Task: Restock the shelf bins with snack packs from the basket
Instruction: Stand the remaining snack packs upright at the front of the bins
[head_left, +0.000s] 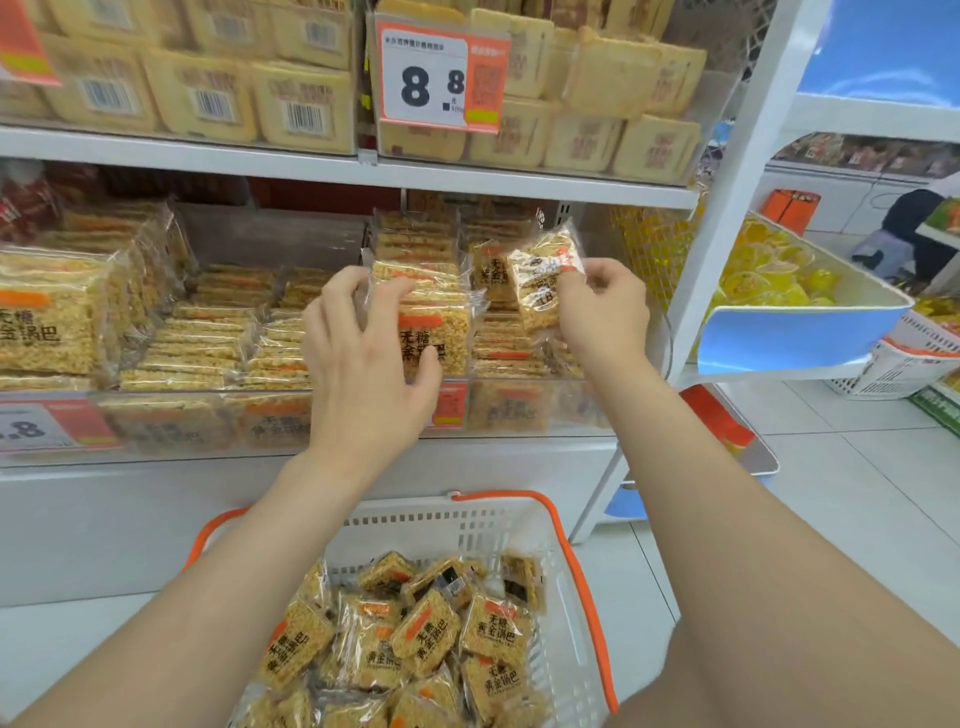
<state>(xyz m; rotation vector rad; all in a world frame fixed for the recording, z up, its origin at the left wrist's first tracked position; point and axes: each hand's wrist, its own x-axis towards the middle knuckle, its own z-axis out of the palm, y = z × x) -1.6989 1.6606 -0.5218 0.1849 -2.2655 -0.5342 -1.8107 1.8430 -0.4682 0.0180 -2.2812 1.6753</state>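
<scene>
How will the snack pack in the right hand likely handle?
The snack pack is probably stiff: it holds its slab shape though the right hand pinches one edge. Likely light, given that slight grip. Its glossy wrapper may slip.

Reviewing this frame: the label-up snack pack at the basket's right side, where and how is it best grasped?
Probably from above, pinching the snack pack across two opposite edges: it is a thin square slab lying label-up on top in the basket, its edges exposed.
</scene>
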